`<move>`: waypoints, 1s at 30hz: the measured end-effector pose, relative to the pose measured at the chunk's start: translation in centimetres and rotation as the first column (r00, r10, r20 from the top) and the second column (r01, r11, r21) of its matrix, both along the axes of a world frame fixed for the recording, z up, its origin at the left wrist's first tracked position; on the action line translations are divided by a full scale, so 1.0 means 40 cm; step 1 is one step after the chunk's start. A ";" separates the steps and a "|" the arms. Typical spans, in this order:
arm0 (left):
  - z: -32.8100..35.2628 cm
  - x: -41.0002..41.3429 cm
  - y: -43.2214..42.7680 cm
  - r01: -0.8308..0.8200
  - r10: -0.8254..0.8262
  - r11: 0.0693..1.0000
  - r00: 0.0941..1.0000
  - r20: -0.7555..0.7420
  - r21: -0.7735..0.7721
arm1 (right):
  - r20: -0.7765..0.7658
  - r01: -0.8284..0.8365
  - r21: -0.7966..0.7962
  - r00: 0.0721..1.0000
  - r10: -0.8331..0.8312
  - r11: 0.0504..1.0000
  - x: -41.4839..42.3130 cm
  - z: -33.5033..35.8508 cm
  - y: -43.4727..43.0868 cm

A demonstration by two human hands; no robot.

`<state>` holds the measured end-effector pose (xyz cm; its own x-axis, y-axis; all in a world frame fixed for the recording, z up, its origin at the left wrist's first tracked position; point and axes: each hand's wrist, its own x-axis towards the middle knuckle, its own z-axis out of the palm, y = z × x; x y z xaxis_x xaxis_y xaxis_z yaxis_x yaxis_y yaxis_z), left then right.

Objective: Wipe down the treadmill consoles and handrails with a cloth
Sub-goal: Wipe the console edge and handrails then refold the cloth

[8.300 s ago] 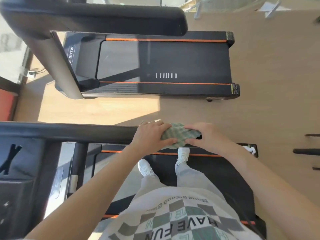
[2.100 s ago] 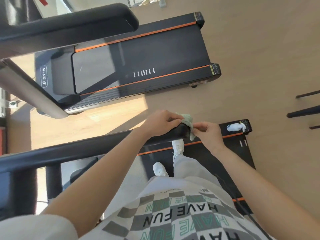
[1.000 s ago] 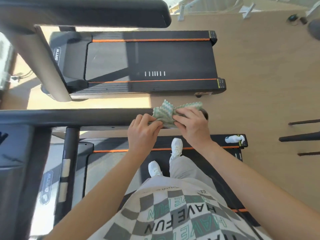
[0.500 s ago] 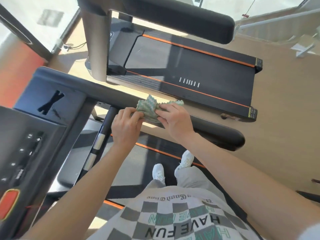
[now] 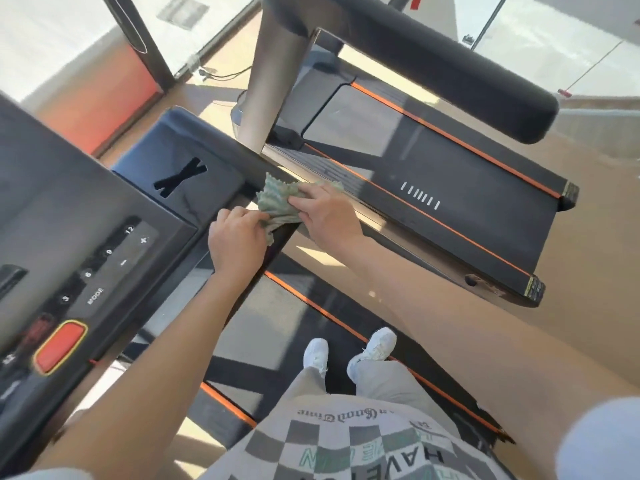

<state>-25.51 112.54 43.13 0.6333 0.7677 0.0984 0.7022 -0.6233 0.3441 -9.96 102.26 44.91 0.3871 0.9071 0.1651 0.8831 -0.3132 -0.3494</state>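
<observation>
We are looking down at our two hands meeting on the green checked cloth (image 5: 279, 201), which sits bunched on the black handrail (image 5: 242, 157) right where the rail joins the right-hand corner of the console (image 5: 104, 237). The rail runs from that corner down and to the right, and our right forearm covers most of it. The cloth lies across the rail rather than along it. Its longer run goes from the rail's near edge up to its far edge, and one zigzag-cut corner sticks up toward the far side.

Our left hand (image 5: 235, 245) has its fingers curled and pinches the near end of the cloth, beside the console's edge. Our right hand (image 5: 327, 218) lies on top from the other side, fingertips pointing toward the console and bent over the cloth, gripping it against the rail.

The console's red button (image 5: 60, 344) sits near its lower left edge. A neighbouring treadmill (image 5: 450, 188) stands beyond the rail, and our white shoes (image 5: 375, 346) rest on the belt (image 5: 277, 323) below.
</observation>
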 end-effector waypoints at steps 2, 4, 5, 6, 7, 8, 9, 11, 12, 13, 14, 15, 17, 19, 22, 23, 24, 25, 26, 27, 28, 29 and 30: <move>0.010 -0.006 0.009 -0.122 0.117 0.980 0.992 -0.037 -0.155 | -0.001 -0.022 0.019 1.000 0.022 1.000 -0.016 0.000 0.013; 0.019 -0.012 0.019 -0.153 0.159 0.944 0.987 -0.002 -0.294 | -0.044 -0.011 0.081 0.999 0.015 0.997 -0.042 -0.001 0.003; 0.022 -0.013 0.026 -0.142 0.164 0.919 0.986 0.031 -0.367 | -0.085 0.015 0.114 0.996 -0.005 0.993 -0.061 -0.003 -0.007; 0.023 -0.013 0.031 -0.124 0.174 0.885 0.982 0.073 -0.448 | -0.142 0.061 0.136 0.989 -0.041 0.989 -0.083 -0.005 -0.018; 0.024 -0.010 0.036 -0.100 0.191 0.841 0.974 0.118 -0.532 | -0.225 0.121 0.141 0.970 -0.088 0.983 -0.107 -0.009 -0.029; 0.023 -0.006 0.039 -0.073 0.206 0.791 0.967 0.151 -0.607 | -0.339 0.190 0.125 0.930 -0.138 0.974 -0.130 -0.012 -0.038; 0.025 0.002 0.039 -0.050 0.217 0.746 0.961 0.171 -0.664 | -0.475 0.264 0.088 0.859 -0.193 0.960 -0.151 -0.016 -0.045; 0.029 0.022 0.036 -0.041 0.232 0.697 0.958 0.171 -0.716 | -0.723 0.420 -0.032 0.617 -0.311 0.907 -0.185 -0.016 -0.050; 0.029 0.032 0.035 -0.048 0.235 0.694 0.958 0.163 -0.718 | -0.807 0.486 -0.101 0.471 -0.358 0.868 -0.199 -0.013 -0.048; 0.028 0.041 0.034 -0.060 0.237 0.699 0.960 0.151 -0.713 | -0.868 0.534 -0.161 0.323 -0.377 0.830 -0.213 -0.008 -0.044; 0.028 0.048 0.034 -0.077 0.238 0.708 0.962 0.134 -0.702 | -0.908 0.568 -0.218 0.179 -0.378 0.793 -0.226 -0.001 -0.038; 0.027 0.054 0.033 -0.090 0.235 0.719 0.965 0.119 -0.689 | -0.927 0.591 -0.277 0.042 -0.372 0.757 -0.236 0.007 -0.029; 0.021 0.061 0.037 -0.102 0.223 0.735 0.970 0.097 -0.670 | -0.928 0.619 -0.360 -0.164 -0.334 0.698 -0.247 0.017 -0.009; 0.018 0.062 0.042 -0.110 0.212 0.729 0.975 0.070 -0.676 | -0.929 0.651 -0.370 -0.266 -0.257 0.662 -0.251 0.013 0.006; 0.009 0.059 0.053 -0.095 0.179 0.697 0.983 0.043 -0.711 | -0.940 0.691 -0.340 -0.242 -0.238 0.638 -0.257 -0.005 0.010; 0.004 0.058 0.057 -0.082 0.177 0.681 0.983 0.054 -0.728 | -0.946 0.698 -0.324 -0.213 -0.246 0.639 -0.259 -0.012 0.007; 0.000 0.055 0.060 -0.073 0.178 0.666 0.982 0.063 -0.742 | -0.950 0.704 -0.307 -0.180 -0.257 0.640 -0.259 -0.020 0.004; -0.003 0.052 0.062 -0.066 0.178 0.651 0.982 0.068 -0.756 | -0.953 0.708 -0.288 -0.149 -0.263 0.645 -0.258 -0.028 0.001; -0.004 0.048 0.063 -0.063 0.174 0.637 0.983 0.064 -0.769 | -0.954 0.706 -0.277 -0.123 -0.272 0.652 -0.256 -0.034 -0.003; -0.003 0.044 0.063 -0.066 0.170 0.626 0.984 0.053 -0.777 | -0.954 0.697 -0.273 -0.106 -0.280 0.664 -0.254 -0.039 -0.008; -0.001 0.040 0.062 -0.074 0.167 0.624 0.985 0.040 -0.778 | -0.952 0.682 -0.275 -0.097 -0.289 0.678 -0.250 -0.041 -0.014; 0.000 0.037 0.061 -0.087 0.169 0.630 0.985 0.026 -0.772 | -0.950 0.668 -0.285 -0.099 -0.297 0.688 -0.245 -0.044 -0.017; 0.001 0.034 0.059 -0.103 0.169 0.638 0.986 0.008 -0.763 | -0.946 0.656 -0.298 -0.103 -0.309 0.694 -0.238 -0.045 -0.021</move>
<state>-24.17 114.90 43.17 0.5316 0.6709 -0.5170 0.7102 -0.0204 0.7037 -19.47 101.42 43.11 0.6788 0.4023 -0.6143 -0.5574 -0.2623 -0.7877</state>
